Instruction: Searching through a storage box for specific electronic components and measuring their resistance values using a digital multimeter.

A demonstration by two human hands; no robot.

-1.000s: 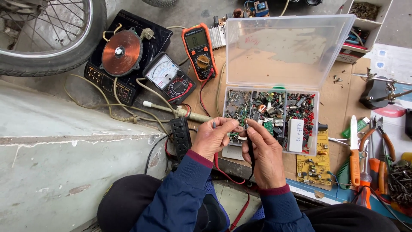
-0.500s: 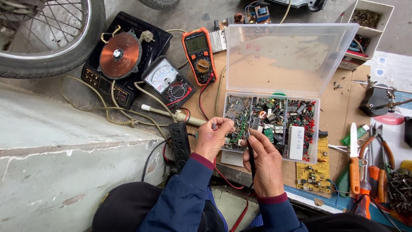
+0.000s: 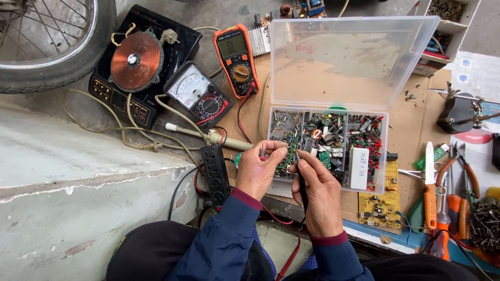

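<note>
My left hand [image 3: 257, 169] pinches a small electronic part at its fingertips, with the red test probe [image 3: 262, 154] poking out between the fingers. A black test probe [image 3: 301, 179] lies in my right hand [image 3: 319, 196], its tip touching the part. Both hands hover over the front left corner of a clear plastic parts box [image 3: 329, 150] full of small components, whose lid [image 3: 350, 61] stands open. The probe leads run back to the orange digital multimeter [image 3: 236, 60] behind the hands.
An analog meter [image 3: 198, 96] and an opened induction cooker with a copper coil [image 3: 138, 61] lie at the left, beside a wheel [image 3: 49, 44]. A black power strip [image 3: 214, 173], a yellow circuit board [image 3: 380, 202], pliers and screwdrivers [image 3: 442, 192] lie at the right.
Both hands have shifted slightly left and closer together over the box corner; the probe tips have come together on the small part.
</note>
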